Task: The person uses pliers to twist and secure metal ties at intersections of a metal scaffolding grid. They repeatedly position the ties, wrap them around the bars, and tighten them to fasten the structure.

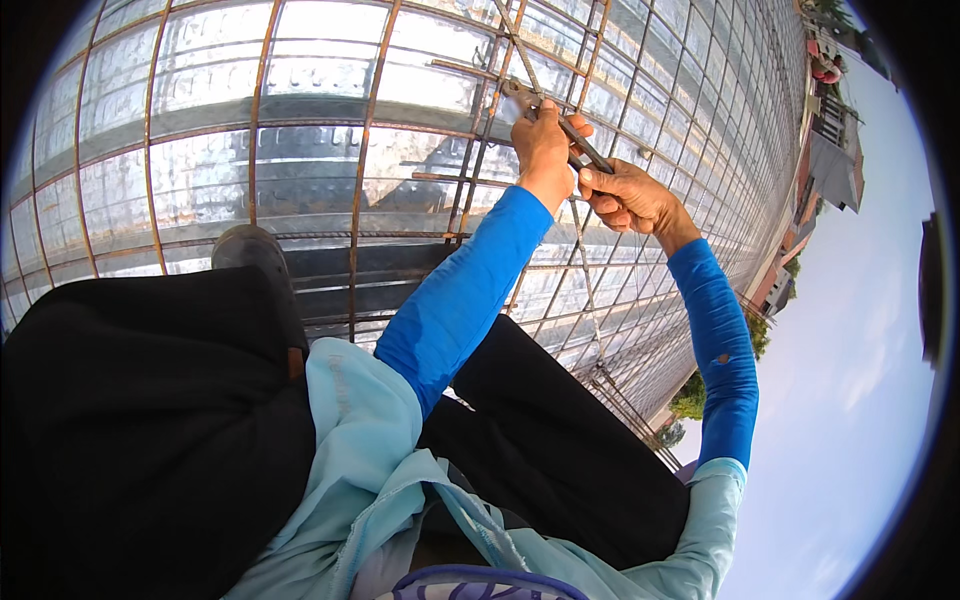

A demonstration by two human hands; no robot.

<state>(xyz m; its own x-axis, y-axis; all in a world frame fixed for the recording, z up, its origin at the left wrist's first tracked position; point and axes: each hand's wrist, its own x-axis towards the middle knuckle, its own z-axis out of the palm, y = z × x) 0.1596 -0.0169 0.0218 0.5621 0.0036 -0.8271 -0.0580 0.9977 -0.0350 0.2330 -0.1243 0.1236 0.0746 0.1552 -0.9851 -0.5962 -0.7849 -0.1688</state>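
Both my hands are closed on a pair of dark metal pincers (pixel 592 148) above a mesh of rusty rebar (pixel 363 130). My left hand (pixel 543 150) wraps round the tool close behind its jaws, which sit at a crossing of the bars. Farther back, my right hand (pixel 632 200) grips the handle ends, its thumb along the top. A ribbed bar (pixel 525 48) slants up past the jaws. Any wire between the jaws is too small to make out.
Shiny corrugated metal decking (pixel 310 75) lies beneath the mesh. My shoe (pixel 250 255) rests on the left side, with my bent knees in black trousers below. Beyond the deck's right edge stand trees and buildings (pixel 835 165) under open sky.
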